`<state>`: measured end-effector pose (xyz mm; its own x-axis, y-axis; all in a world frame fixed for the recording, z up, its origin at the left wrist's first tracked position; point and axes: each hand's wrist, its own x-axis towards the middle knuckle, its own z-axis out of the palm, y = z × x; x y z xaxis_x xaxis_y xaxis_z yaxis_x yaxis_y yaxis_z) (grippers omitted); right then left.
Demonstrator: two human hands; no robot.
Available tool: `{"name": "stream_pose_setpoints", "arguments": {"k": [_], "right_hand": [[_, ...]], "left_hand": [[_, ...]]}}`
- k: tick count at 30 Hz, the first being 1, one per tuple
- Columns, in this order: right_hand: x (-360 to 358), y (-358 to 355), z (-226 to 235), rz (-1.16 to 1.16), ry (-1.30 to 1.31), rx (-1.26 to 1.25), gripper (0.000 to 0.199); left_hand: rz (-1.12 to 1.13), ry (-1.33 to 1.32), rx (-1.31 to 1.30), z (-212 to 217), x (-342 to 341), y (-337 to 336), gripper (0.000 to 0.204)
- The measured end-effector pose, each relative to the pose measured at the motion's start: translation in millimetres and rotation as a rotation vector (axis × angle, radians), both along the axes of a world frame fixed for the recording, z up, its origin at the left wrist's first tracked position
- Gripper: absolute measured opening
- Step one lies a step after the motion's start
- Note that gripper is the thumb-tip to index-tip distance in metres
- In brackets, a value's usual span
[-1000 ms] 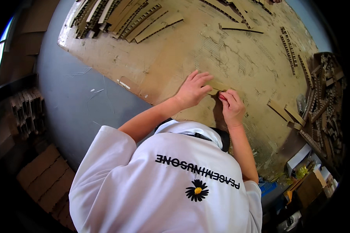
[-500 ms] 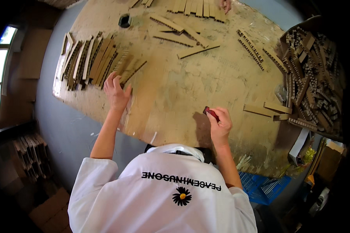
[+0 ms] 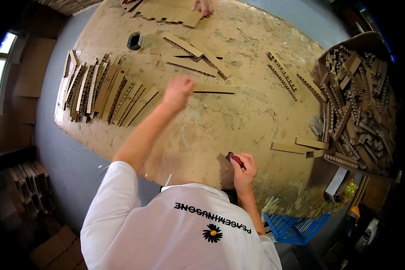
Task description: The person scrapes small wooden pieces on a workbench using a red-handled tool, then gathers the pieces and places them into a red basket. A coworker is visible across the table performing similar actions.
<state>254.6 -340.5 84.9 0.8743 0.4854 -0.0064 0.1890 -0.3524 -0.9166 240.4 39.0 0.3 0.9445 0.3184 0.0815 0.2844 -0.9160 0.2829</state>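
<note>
My left hand [image 3: 179, 93] reaches over the middle of the table, slightly blurred, its fingers closed at the left end of a narrow honeycomb cardboard strip [image 3: 214, 89]. Several more strips lie just beyond, one a long strip [image 3: 191, 66] under the others. Near the front edge my right hand [image 3: 245, 174] is wrapped round a small dark red and black tool [image 3: 236, 160], whose exact kind I cannot make out. To the left of my left hand stands a row of cardboard strips [image 3: 108, 92] laid side by side.
A box heaped with cardboard strips [image 3: 357, 105] stands at the right. Loose strips [image 3: 287, 147] lie before it on the worn table [image 3: 202, 148]. A dark cup [image 3: 134, 41] sits further back. Another person's hand [image 3: 204, 7] touches flat cardboard [image 3: 168, 11]. A blue crate [image 3: 297, 228] is below.
My left hand has left the row of strips, moved right, and closed on a single strip, which now lies more level. My right hand keeps the red tool. The view has shifted.
</note>
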Motion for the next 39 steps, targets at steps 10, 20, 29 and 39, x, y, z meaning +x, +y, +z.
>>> {"name": "stream_pose_setpoints", "arguments": {"k": [10, 20, 29, 39], "right_hand": [[15.4, 31.8, 17.1, 0.028, 0.054, 0.043, 0.017], [24.2, 14.9, 5.2, 0.026, -0.032, 0.020, 0.018], [41.2, 7.8, -2.2, -0.013, -0.125, 0.032, 0.013], [65.8, 33.5, -41.3, 0.125, -0.222, -0.068, 0.012]], "left_hand": [[-0.034, 0.010, 0.134, 18.6, 17.7, 96.9, 0.073], [-0.057, 0.010, 0.028, 24.9, 23.3, 74.3, 0.065], [-0.139, -0.056, -0.196, 24.2, -42.2, -142.7, 0.070], [-0.050, -0.229, -0.233, -3.4, -60.6, -171.1, 0.079]]}}
